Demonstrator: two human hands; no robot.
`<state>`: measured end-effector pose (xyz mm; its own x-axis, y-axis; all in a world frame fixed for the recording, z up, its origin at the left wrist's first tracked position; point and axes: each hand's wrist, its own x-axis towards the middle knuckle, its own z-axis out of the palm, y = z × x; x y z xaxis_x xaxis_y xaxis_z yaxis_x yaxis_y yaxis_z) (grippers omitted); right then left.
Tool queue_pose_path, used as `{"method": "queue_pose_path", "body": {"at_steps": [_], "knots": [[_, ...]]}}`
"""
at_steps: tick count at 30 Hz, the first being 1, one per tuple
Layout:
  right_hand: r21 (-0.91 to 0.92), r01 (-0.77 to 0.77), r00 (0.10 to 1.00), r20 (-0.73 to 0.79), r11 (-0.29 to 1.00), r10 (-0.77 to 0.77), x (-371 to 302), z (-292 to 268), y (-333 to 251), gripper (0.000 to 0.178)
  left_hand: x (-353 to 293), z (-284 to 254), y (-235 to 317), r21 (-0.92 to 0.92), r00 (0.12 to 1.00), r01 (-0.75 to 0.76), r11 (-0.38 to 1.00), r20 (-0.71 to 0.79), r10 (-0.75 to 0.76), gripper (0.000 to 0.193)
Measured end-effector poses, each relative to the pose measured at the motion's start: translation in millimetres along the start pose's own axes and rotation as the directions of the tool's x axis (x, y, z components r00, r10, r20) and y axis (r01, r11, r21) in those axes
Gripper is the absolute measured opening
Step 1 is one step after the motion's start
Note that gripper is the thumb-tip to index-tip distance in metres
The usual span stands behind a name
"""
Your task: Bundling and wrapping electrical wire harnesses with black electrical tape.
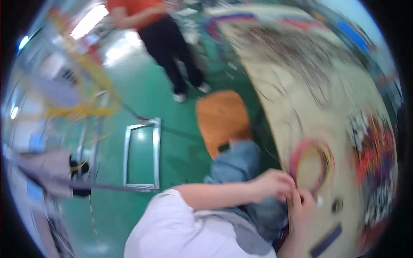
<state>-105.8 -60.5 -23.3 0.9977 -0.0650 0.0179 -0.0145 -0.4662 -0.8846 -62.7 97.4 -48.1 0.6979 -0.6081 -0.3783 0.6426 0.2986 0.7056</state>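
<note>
A looped coil of thin coloured wires (296,158), mostly pink and red with some yellow and dark strands, lies at the near left edge of the table. My left hand (275,185) reaches across from the left, its fingers closed on the near side of this coil. Close against it, my right hand (302,207) has its thumb and fingers bent together at the same spot on the wires. The fingertips nearly touch, and blur hides the exact grip.
Loose dark wires (297,56) spread over the far part of the pale table (344,172). Bundled wires with connectors (374,150) line its right side. A dark flat bar (326,241) and a small roll (337,205) lie nearby. An orange stool (223,118) and another person (165,43) are beyond.
</note>
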Motion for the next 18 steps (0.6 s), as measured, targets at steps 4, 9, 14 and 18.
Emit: {"method": "queue_pose_path", "body": {"at_steps": [4, 9, 14, 18], "knots": [[0.142, -0.073, 0.993, 0.106, 0.987, 0.059, 9.6, 0.8, 14.8, 0.009, -15.9, 0.7, 30.6, -0.194, 0.981, 0.183, 0.964, -0.026, -0.191, 0.042], [0.154, 0.015, 0.995, 0.095, 0.988, -0.030, 12.8, -4.4, 8.3, 0.007, -10.0, -2.3, 46.1, -0.168, 0.940, 0.330, 0.929, 0.147, -0.307, 0.062], [0.164, -0.010, 0.992, 0.127, 0.986, -0.011, 8.4, -13.3, 10.6, 0.007, -9.8, 4.6, 47.7, -0.165, 0.929, 0.363, 0.917, 0.145, -0.341, 0.062], [0.168, 0.019, 0.987, 0.156, 0.986, -0.046, 5.9, -13.8, 11.3, 0.005, -10.5, 8.0, 47.0, -0.170, 0.926, 0.374, 0.912, 0.127, -0.356, 0.062]]}}
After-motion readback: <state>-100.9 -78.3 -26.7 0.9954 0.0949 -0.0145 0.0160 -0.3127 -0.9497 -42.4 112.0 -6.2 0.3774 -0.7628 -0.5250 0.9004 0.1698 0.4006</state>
